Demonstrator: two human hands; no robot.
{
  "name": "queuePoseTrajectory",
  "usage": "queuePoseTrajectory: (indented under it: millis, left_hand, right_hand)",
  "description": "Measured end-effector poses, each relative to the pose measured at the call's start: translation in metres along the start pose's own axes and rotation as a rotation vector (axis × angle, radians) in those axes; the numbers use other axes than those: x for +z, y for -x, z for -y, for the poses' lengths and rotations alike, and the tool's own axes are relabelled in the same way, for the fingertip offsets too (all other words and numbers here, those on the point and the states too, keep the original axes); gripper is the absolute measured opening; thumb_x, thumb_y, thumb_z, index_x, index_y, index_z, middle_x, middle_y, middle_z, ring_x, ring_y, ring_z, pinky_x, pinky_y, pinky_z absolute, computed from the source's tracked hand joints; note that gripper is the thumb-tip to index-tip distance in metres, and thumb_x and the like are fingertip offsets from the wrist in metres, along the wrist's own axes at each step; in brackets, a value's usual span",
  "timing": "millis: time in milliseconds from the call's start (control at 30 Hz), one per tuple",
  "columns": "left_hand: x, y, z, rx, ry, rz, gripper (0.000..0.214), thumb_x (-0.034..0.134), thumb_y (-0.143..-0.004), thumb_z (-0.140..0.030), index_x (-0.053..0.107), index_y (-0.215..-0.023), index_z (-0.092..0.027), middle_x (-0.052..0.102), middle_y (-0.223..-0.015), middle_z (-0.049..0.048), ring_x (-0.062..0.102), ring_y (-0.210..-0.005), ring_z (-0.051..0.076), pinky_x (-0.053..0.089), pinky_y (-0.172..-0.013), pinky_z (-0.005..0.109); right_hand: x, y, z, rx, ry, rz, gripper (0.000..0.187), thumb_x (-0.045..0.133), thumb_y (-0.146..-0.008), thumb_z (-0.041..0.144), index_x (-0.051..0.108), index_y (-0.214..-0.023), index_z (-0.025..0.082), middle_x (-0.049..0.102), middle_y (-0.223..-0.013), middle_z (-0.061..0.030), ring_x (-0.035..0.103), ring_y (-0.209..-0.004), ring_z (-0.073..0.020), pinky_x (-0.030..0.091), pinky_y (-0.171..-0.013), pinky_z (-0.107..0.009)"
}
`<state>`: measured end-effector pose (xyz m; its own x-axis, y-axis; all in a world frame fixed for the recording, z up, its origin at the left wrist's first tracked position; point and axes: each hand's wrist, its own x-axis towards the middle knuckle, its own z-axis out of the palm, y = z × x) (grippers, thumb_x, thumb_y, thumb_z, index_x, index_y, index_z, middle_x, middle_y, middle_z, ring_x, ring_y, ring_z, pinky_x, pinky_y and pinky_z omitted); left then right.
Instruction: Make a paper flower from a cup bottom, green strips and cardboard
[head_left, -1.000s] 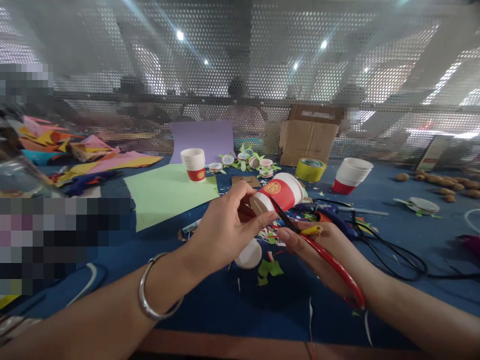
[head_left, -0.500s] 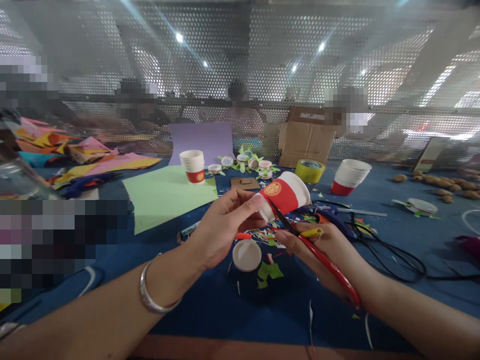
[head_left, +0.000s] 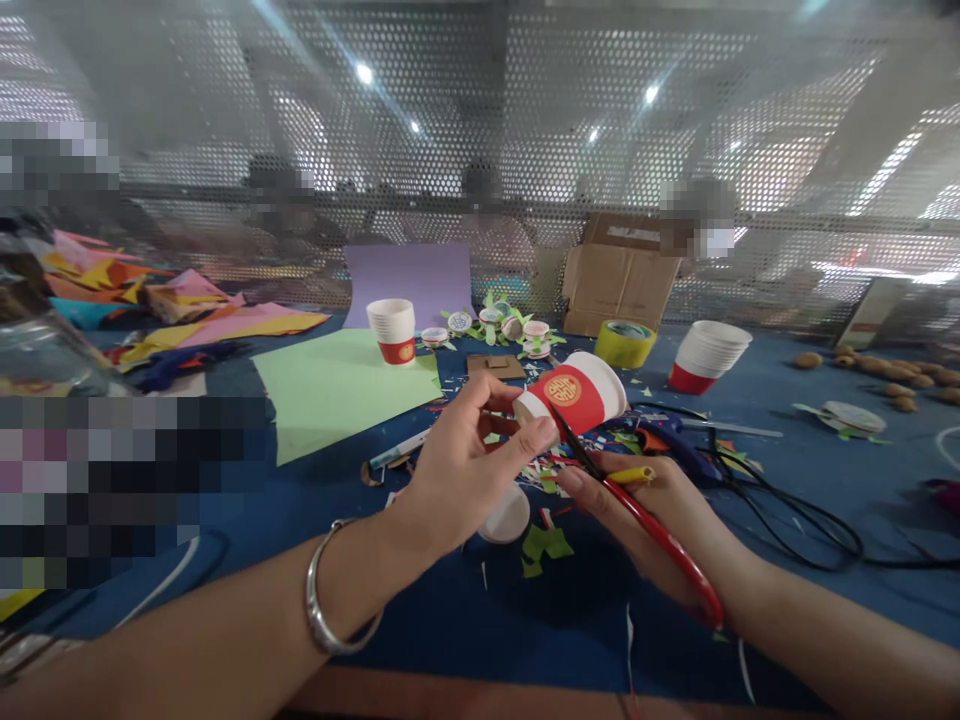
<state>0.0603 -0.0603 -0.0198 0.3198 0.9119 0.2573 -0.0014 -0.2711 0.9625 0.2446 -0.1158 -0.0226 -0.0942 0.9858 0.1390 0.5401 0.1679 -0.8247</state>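
Tilted on its side, a red and white paper cup (head_left: 583,392) is held near its base by my left hand (head_left: 469,450), thumb in front and fingers behind. My right hand (head_left: 649,510) grips red-handled scissors (head_left: 660,545), whose dark blades lie against the cup's wall close to the base. A yellow stick-like piece (head_left: 634,476) pokes out beside my right fingers. Below the cup, partly behind my left hand, lies a round white cup bottom (head_left: 506,515). Green paper scraps (head_left: 546,545) are on the blue cloth next to it.
Stacked paper cups stand at left (head_left: 391,330) and right (head_left: 709,355). Behind are small paper turtles (head_left: 491,318), yellow tape (head_left: 624,343) and a cardboard box (head_left: 622,275). A blue glue gun (head_left: 675,445) with black cable lies right. Green paper (head_left: 345,390) covers the left.
My left hand has turned the cup a little, so its round gold emblem sits further right and the wrist has rolled. The scissors stay at the cup's wall; the view has shifted slightly.
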Motion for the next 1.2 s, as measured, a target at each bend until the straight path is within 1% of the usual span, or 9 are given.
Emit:
queuePoseTrajectory:
  millis: [167, 333, 433, 667, 733, 867, 967, 1067, 1200]
  left_hand:
    - [0.001, 0.003, -0.001, 0.042, -0.053, 0.007, 0.034, 0.073, -0.086, -0.045, 0.054, -0.102, -0.022, 0.068, -0.097, 0.0051, 0.066, -0.088, 0.018, 0.056, -0.071, 0.03]
    - [0.002, 0.006, -0.002, 0.128, -0.147, -0.016, 0.029, 0.07, -0.088, -0.042, 0.054, -0.102, -0.023, 0.066, -0.097, 0.0052, 0.065, -0.09, 0.018, 0.056, -0.072, 0.03]
    - [0.002, 0.006, -0.001, 0.164, -0.193, -0.028, 0.027, 0.068, -0.09, -0.042, 0.053, -0.101, -0.022, 0.065, -0.099, 0.0059, 0.065, -0.091, 0.018, 0.056, -0.073, 0.03]
    - [-0.001, 0.006, -0.003, 0.163, -0.229, -0.024, 0.03, 0.067, -0.09, -0.044, 0.053, -0.104, -0.022, 0.065, -0.102, 0.0076, 0.066, -0.095, 0.02, 0.057, -0.077, 0.032]
    - [-0.002, 0.006, -0.004, 0.204, -0.245, -0.028, 0.028, 0.067, -0.091, -0.042, 0.053, -0.106, -0.021, 0.064, -0.105, 0.0078, 0.065, -0.094, 0.019, 0.057, -0.082, 0.034]
    - [-0.005, 0.002, -0.001, 0.346, -0.373, -0.059, 0.025, 0.066, -0.092, -0.036, 0.054, -0.107, -0.022, 0.06, -0.112, 0.0091, 0.062, -0.102, 0.021, 0.056, -0.088, 0.037]
    - [-0.006, 0.0, 0.003, 0.407, -0.485, -0.058, 0.021, 0.065, -0.092, -0.034, 0.056, -0.105, -0.021, 0.057, -0.109, 0.0081, 0.06, -0.104, 0.022, 0.055, -0.093, 0.042]
    - [-0.008, -0.002, 0.004, 0.415, -0.513, -0.026, 0.019, 0.064, -0.093, -0.035, 0.056, -0.103, -0.021, 0.054, -0.105, 0.0071, 0.059, -0.1, 0.021, 0.055, -0.093, 0.043]
    - [-0.011, -0.003, 0.001, 0.359, -0.476, 0.03, 0.017, 0.063, -0.094, -0.035, 0.055, -0.1, -0.021, 0.055, -0.106, 0.0075, 0.059, -0.098, 0.021, 0.057, -0.089, 0.039]
  right_hand:
    - [0.0, 0.002, 0.004, 0.086, -0.036, 0.048, 0.048, 0.06, -0.089, 0.063, 0.057, -0.064, 0.022, 0.041, -0.047, 0.0058, 0.036, -0.04, -0.0092, 0.026, -0.035, -0.023]
    - [0.001, 0.003, 0.006, 0.13, -0.042, 0.044, 0.049, 0.058, -0.089, 0.065, 0.054, -0.064, 0.023, 0.041, -0.046, 0.0056, 0.037, -0.039, -0.0096, 0.025, -0.035, -0.024]
    - [0.001, 0.003, 0.002, 0.106, -0.04, 0.048, 0.05, 0.057, -0.089, 0.065, 0.053, -0.064, 0.022, 0.043, -0.048, 0.005, 0.036, -0.04, -0.0095, 0.025, -0.036, -0.024]
    - [0.002, 0.0, -0.004, 0.033, -0.046, 0.053, 0.049, 0.059, -0.09, 0.062, 0.047, -0.063, 0.023, 0.043, -0.051, 0.0046, 0.036, -0.044, -0.0093, 0.026, -0.036, -0.022]
    - [0.002, 0.0, -0.003, 0.041, -0.044, 0.073, 0.047, 0.059, -0.091, 0.061, 0.049, -0.065, 0.023, 0.045, -0.048, 0.0047, 0.039, -0.04, -0.0096, 0.028, -0.035, -0.023]
    - [0.004, 0.0, 0.001, 0.068, -0.062, 0.037, 0.048, 0.057, -0.091, 0.064, 0.054, -0.066, 0.023, 0.046, -0.041, 0.0054, 0.042, -0.033, -0.0106, 0.03, -0.034, -0.024]
    - [0.004, 0.0, 0.003, 0.096, -0.057, 0.064, 0.051, 0.056, -0.09, 0.067, 0.053, -0.064, 0.023, 0.048, -0.041, 0.0045, 0.044, -0.034, -0.0114, 0.032, -0.035, -0.025]
    - [0.004, 0.001, 0.004, 0.123, -0.048, 0.06, 0.051, 0.056, -0.09, 0.067, 0.051, -0.063, 0.024, 0.048, -0.042, 0.0044, 0.044, -0.035, -0.0115, 0.032, -0.037, -0.025]
    - [0.006, 0.0, 0.005, 0.116, -0.058, 0.052, 0.052, 0.054, -0.091, 0.066, 0.048, -0.062, 0.024, 0.044, -0.044, 0.0048, 0.041, -0.037, -0.0107, 0.03, -0.037, -0.024]
